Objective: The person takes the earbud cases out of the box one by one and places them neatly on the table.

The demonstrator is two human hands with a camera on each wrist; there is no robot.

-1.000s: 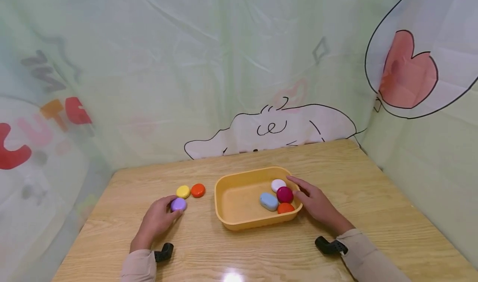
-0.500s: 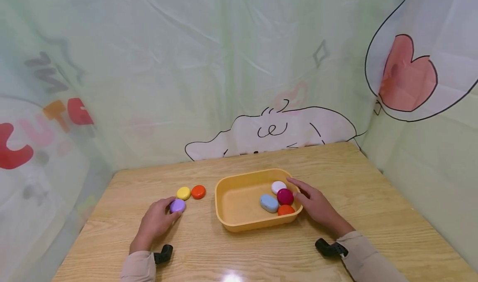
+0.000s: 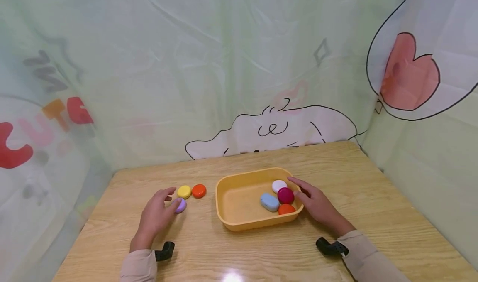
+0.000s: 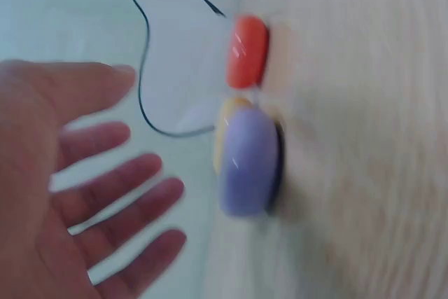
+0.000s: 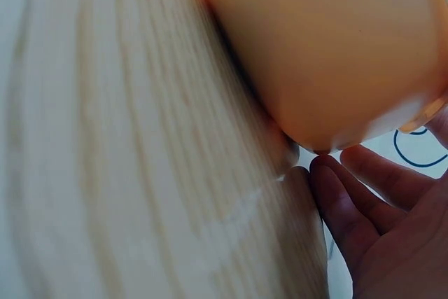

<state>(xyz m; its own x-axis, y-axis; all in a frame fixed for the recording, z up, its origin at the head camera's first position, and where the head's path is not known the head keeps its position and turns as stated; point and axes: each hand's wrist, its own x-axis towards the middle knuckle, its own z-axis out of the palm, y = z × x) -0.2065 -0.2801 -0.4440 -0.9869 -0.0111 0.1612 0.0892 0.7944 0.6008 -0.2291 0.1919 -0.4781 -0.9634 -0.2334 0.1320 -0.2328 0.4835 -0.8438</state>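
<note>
My left hand (image 3: 156, 212) is spread beside a glossy purple rounded disc (image 4: 250, 162) on the wooden table, fingers apart with nothing between them. In the head view the thumb overlaps the disc, while the left wrist view shows a gap between hand and disc. A yellow disc (image 3: 184, 192) and an orange-red disc (image 3: 199, 191) lie just beyond it. My right hand (image 3: 317, 203) rests at the right end of a yellow-orange tray (image 3: 220, 203), index finger and thumb over its rim. Seen from the right wrist, other fingertips (image 5: 325, 166) touch low on the tray's outer wall.
Inside the tray, toward its right side, lie a white disc (image 3: 279, 186), a crimson disc (image 3: 285, 195), a light blue oval piece (image 3: 269, 202) and an orange-red disc (image 3: 286, 209). A printed curtain (image 3: 149, 87) hangs around the table's (image 3: 336, 165) back and sides.
My left fingers have come away from the purple disc, which they held between thumb and fingertips before. The disc stays on the table. My right hand and the tray have not moved.
</note>
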